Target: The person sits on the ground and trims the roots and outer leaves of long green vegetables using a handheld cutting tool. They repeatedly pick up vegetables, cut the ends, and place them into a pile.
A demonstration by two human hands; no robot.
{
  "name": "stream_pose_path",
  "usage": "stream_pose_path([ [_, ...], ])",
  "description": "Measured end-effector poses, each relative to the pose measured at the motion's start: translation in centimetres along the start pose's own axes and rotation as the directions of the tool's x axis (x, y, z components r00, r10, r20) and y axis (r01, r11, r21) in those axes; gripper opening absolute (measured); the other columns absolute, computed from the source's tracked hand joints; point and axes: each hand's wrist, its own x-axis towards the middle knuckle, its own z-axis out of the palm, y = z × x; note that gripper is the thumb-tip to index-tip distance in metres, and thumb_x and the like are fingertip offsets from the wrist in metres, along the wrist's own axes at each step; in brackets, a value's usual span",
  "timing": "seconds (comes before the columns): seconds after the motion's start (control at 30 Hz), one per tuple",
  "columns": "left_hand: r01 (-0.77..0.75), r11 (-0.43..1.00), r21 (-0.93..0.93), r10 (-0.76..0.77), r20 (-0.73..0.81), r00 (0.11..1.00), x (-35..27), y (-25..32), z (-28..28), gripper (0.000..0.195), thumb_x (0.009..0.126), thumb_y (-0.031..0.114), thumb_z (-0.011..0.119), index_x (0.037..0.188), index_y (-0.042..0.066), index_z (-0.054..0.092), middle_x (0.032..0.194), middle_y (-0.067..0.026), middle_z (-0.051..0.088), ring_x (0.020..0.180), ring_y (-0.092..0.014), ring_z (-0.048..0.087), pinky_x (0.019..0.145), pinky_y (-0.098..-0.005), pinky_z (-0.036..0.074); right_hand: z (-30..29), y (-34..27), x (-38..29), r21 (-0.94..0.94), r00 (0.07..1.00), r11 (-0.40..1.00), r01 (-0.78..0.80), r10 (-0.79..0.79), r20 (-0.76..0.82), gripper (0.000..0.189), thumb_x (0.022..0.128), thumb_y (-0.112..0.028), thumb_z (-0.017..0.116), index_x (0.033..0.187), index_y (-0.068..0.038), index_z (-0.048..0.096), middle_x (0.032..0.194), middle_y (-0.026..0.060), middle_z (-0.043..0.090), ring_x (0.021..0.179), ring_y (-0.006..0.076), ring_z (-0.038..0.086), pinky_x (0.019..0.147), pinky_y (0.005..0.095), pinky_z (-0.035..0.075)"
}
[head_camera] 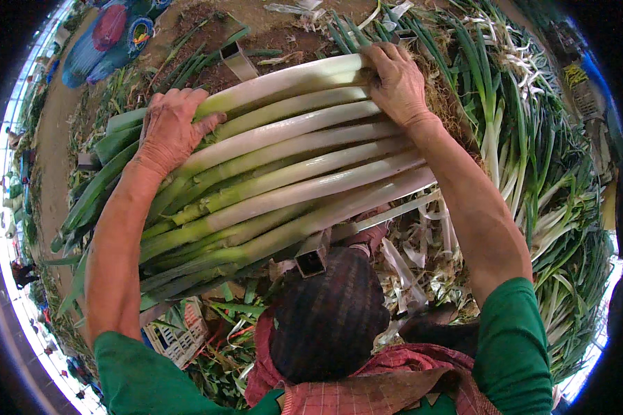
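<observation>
A thick bundle of leeks (290, 171) lies crosswise before me among square metal tube posts, its green leaves to the left and white ends to the right. My left hand (174, 124) grips the bundle's far edge where the stalks turn green, thumb over the top stalk. At the white end, my right hand (397, 85) has its fingers curled over the far stalks; the fingertips are partly hidden. Below the bundle, another hand (371, 233) is partly visible near a metal bar (389, 211). Close by is a dark cap (327, 316), apparently on another person's head.
Metal posts stand at the far side (239, 61) and near side (311, 254). Loose long onions or leeks (519, 155) pile up at right. A pale plastic crate (179, 334) sits lower left; blue netting (91, 52) lies upper left. Trimmings litter the ground.
</observation>
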Motion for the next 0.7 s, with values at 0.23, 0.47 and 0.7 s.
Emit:
stream_pose_path([
  [0.23, 0.085, 0.996, -0.033, -0.083, 0.062, 0.995, -0.2, -0.5, 1.4, 0.043, 0.090, 0.047, 0.066, 0.106, 0.007, 0.066, 0.100, -0.0130, 0.066, 0.097, -0.034, 0.061, 0.088, -0.0463, 0.043, 0.2, -0.2, 0.2, 0.006, 0.996, 0.998, -0.067, 0.067, 0.062, 0.042, 0.073, -0.022, 0.075, 0.113, -0.015, 0.063, 0.112, 0.0111, 0.062, 0.114, 0.0361, 0.057, 0.090, 0.0490, 0.049],
  [0.47, 0.198, 0.980, -0.004, -0.196, 0.125, 0.973, 0.1, 0.7, 1.3, 0.043, 0.091, 0.037, 0.068, 0.120, 0.007, 0.064, 0.116, -0.0172, 0.064, 0.108, -0.038, 0.060, 0.094, -0.0502, 0.043, 1.5, 0.4, -0.2, 0.010, 0.997, 1.000, -0.026, 0.026, -0.073, 0.040, 0.077, -0.023, 0.073, 0.114, -0.014, 0.062, 0.114, 0.0128, 0.063, 0.111, 0.0367, 0.059, 0.091, 0.0510, 0.049],
  [0.7, 0.158, 0.987, -0.031, -0.152, 0.133, 0.979, 0.1, 0.5, 1.3, 0.045, 0.095, 0.044, 0.060, 0.120, 0.007, 0.064, 0.114, -0.0174, 0.066, 0.110, -0.038, 0.062, 0.095, -0.0493, 0.045, 1.2, 0.8, -0.4, 0.003, 0.992, 0.996, -0.087, 0.086, 0.090, 0.054, 0.074, -0.018, 0.071, 0.126, -0.011, 0.057, 0.124, 0.0137, 0.059, 0.118, 0.0392, 0.055, 0.096, 0.0513, 0.047],
])
